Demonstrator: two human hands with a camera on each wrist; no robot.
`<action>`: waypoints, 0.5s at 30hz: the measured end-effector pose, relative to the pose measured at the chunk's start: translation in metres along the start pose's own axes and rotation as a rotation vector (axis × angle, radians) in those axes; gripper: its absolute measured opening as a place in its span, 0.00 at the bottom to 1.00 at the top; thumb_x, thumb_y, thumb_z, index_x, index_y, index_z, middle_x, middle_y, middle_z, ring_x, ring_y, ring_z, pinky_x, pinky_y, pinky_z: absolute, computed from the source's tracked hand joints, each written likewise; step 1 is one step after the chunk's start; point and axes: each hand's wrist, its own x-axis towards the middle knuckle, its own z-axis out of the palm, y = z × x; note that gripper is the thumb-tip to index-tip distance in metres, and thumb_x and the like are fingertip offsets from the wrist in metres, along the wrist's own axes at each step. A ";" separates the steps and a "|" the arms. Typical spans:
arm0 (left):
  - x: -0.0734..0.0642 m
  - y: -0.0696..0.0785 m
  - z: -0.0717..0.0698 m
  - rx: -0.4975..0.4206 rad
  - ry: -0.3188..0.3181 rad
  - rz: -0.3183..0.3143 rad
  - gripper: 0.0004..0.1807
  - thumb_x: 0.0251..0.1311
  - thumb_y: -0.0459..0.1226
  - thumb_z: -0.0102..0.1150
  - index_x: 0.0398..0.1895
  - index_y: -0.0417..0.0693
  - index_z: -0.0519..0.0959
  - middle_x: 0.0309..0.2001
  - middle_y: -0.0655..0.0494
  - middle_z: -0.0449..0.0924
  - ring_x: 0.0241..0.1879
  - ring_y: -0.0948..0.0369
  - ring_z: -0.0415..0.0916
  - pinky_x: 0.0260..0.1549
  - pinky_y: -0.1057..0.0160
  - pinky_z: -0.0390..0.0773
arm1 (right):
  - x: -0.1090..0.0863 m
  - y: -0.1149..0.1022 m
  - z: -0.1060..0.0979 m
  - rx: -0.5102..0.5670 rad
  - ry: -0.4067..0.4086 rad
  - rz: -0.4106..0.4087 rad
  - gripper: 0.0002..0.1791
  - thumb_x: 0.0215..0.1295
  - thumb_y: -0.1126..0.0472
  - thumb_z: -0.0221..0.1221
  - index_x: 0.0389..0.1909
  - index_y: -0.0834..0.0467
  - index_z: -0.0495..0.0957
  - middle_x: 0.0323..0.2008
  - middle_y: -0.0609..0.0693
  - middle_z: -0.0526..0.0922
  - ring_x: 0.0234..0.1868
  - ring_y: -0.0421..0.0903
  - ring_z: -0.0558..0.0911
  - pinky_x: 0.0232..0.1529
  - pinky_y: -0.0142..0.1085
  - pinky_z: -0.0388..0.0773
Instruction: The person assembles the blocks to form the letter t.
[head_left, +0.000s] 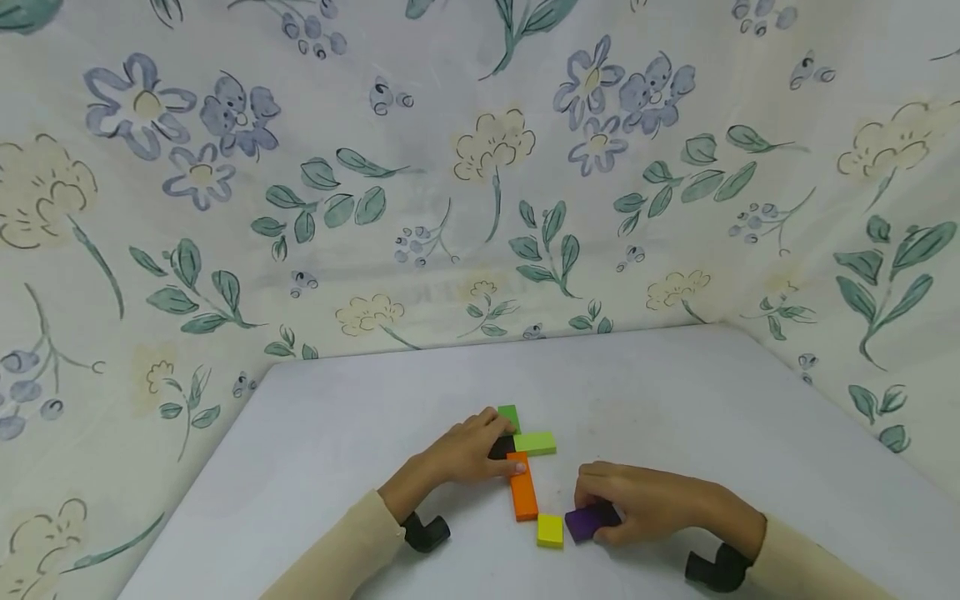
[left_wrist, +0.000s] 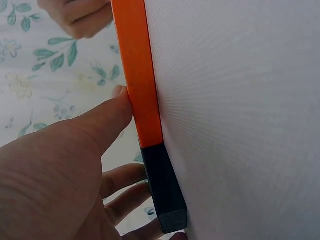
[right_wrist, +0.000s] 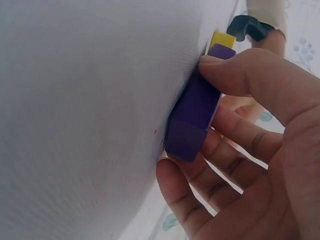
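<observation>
In the head view my left hand (head_left: 467, 450) lies over a row of flat blocks. Its thumb touches the orange block (head_left: 523, 493), while the fingers reach across the black block (head_left: 501, 448), partly hiding it, toward the green block (head_left: 509, 417). A light green block (head_left: 536, 443) extends right from the black one. Below the orange block's near end sits a small yellow block (head_left: 550, 531). My right hand (head_left: 648, 500) grips a purple block (head_left: 588, 523) just right of the yellow one. The right wrist view shows the thumb on the purple block (right_wrist: 192, 107), fingers along its other side.
The blocks lie on a white table (head_left: 360, 417). Behind and beside it hangs a floral-patterned cloth (head_left: 450, 208). Black bands (head_left: 427, 533) with protruding parts sit at both wrists, near the tabletop.
</observation>
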 end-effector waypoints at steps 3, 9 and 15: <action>0.000 0.000 -0.001 -0.004 0.002 0.003 0.33 0.61 0.61 0.61 0.64 0.55 0.72 0.58 0.57 0.69 0.53 0.59 0.70 0.58 0.53 0.74 | 0.000 -0.001 0.000 -0.009 0.001 -0.005 0.13 0.62 0.54 0.67 0.46 0.45 0.77 0.42 0.34 0.75 0.42 0.30 0.73 0.49 0.28 0.79; -0.002 -0.001 -0.001 -0.012 -0.002 0.002 0.34 0.61 0.61 0.62 0.64 0.54 0.72 0.58 0.56 0.70 0.53 0.59 0.70 0.59 0.51 0.74 | 0.002 0.000 0.002 -0.026 0.003 -0.023 0.13 0.62 0.53 0.67 0.46 0.44 0.77 0.42 0.34 0.76 0.42 0.30 0.73 0.48 0.27 0.78; -0.001 -0.001 -0.001 -0.007 0.002 0.010 0.33 0.61 0.61 0.61 0.63 0.54 0.72 0.57 0.56 0.70 0.53 0.59 0.70 0.58 0.53 0.74 | 0.002 0.001 0.003 -0.025 0.003 -0.010 0.13 0.63 0.53 0.67 0.46 0.44 0.78 0.42 0.34 0.76 0.43 0.30 0.73 0.49 0.28 0.78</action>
